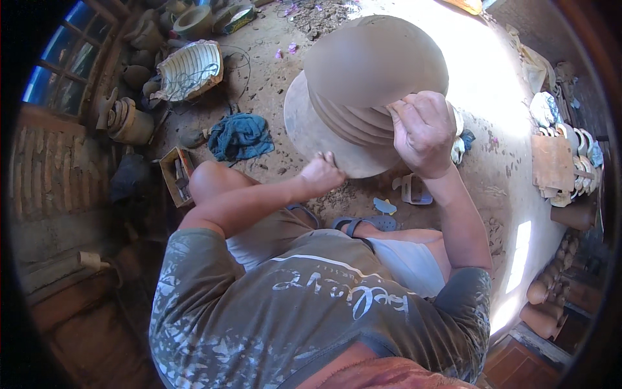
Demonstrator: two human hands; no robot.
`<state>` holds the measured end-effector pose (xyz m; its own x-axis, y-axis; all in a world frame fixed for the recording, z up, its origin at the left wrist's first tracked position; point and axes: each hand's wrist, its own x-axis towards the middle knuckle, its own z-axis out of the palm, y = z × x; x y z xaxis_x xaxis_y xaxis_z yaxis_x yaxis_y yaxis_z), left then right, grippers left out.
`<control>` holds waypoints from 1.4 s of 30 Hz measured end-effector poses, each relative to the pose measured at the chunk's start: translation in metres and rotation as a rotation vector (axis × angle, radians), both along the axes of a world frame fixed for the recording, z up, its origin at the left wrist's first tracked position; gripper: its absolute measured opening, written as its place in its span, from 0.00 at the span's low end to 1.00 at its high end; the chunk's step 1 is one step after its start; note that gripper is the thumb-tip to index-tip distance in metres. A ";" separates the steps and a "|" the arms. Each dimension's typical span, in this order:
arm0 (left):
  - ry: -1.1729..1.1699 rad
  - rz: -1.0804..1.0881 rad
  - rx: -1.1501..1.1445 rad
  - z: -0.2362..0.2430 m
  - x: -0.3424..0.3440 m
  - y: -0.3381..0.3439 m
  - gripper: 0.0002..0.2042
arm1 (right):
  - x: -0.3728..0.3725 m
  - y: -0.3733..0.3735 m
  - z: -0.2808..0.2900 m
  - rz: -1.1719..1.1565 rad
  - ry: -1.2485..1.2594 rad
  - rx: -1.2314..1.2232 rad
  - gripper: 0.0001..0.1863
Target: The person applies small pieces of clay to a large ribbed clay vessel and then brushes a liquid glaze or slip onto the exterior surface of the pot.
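Note:
In front of me a wide, round clay vessel (353, 123) with ridged sides stands on a round, flat potter's wheel (301, 133). Its broad top is smooth and blurred. My right hand (424, 133) is closed at the near right side of the vessel, thumb and fingers pinched on its rim. Lower down, my left hand (324, 174) has its fingers curled over the near left edge of the wheel. The fingertips of both hands are partly hidden or blurred.
A teal cloth (240, 136) and a small box of tools (175, 176) lie to the left. Near my sandalled foot sit a clear plastic tub (414, 190) and a blue scrap (384, 206). Clay pots (133, 123) line the left wall; more pots (544, 305) stand right.

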<state>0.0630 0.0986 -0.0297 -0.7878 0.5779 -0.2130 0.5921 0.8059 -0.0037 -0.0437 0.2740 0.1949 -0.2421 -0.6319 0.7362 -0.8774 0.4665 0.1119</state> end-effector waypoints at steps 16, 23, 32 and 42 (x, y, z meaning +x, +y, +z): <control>0.033 -0.156 0.170 -0.015 -0.053 0.141 0.11 | -0.004 -0.017 0.005 -0.003 -0.021 0.042 0.07; -0.141 0.037 1.084 -0.005 -0.051 0.127 0.17 | 0.051 -0.014 -0.006 0.109 -0.225 -0.114 0.08; -1.155 0.296 1.410 0.019 -0.023 0.057 0.23 | 0.069 0.088 -0.081 -0.028 -0.699 0.023 0.11; -1.328 0.496 1.511 0.057 0.014 0.036 0.33 | 0.087 0.082 -0.108 0.180 -0.754 0.155 0.10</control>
